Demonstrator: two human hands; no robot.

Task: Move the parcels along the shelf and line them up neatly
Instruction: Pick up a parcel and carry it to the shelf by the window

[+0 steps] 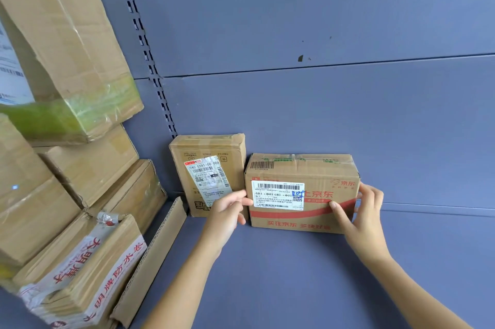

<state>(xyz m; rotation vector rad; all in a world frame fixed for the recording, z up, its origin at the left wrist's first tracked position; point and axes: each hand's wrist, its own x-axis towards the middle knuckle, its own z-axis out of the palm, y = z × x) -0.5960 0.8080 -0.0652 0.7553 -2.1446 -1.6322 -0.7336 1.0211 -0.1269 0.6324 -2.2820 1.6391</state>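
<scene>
Matt brown corrugated cardboard parcels: red-printed box [302,194] with glossy white paper label [277,194], upright box [209,173] under clear glossy tape; shelf [294,275] of smooth matt blue-grey painted metal.

Red-printed carton [302,194] upright against blue back panel — touching taller brown parcel [209,173] on its left, white labels forward.

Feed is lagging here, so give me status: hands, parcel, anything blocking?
Left hand and right hand grip red-striped cardboard parcel by its ends. Upright brown labelled parcel stands close on its left. Shelf ahead bare.
</scene>
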